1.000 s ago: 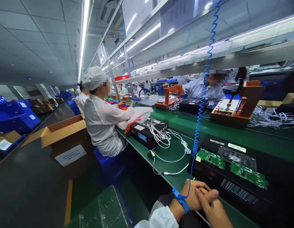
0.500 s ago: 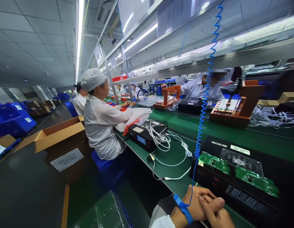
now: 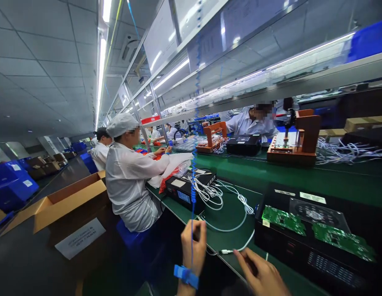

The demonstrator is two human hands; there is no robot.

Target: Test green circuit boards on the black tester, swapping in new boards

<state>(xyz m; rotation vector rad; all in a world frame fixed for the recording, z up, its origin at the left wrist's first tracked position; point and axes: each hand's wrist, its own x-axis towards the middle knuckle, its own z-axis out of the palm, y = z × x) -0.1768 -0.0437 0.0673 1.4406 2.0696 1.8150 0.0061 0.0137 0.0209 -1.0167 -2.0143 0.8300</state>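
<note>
My left hand (image 3: 193,244) wears a blue wrist strap (image 3: 186,276) with a blue coiled cord (image 3: 193,185). Its thumb and fingers are drawn together at the table edge, beside a small board (image 3: 200,218) mostly hidden behind them. Whether they grip the board is unclear. My right hand (image 3: 261,271) pinches a white cable (image 3: 248,242) just behind its plug (image 3: 224,252), near the table's front edge. To the right, two green circuit boards (image 3: 283,220) lie on a large black box (image 3: 271,242).
A smaller black box (image 3: 184,193) with a lit display carries a bundle of white cables (image 3: 206,191). Orange-brown fixtures (image 3: 292,154) stand across the green bench (image 3: 240,168). A co-worker (image 3: 132,176) sits to the left, near an open cardboard box (image 3: 70,197).
My hands were clasped together in front of the large black box. They have parted: the left has moved to the small board, the right to the white cable's plug end. The view has shifted.
</note>
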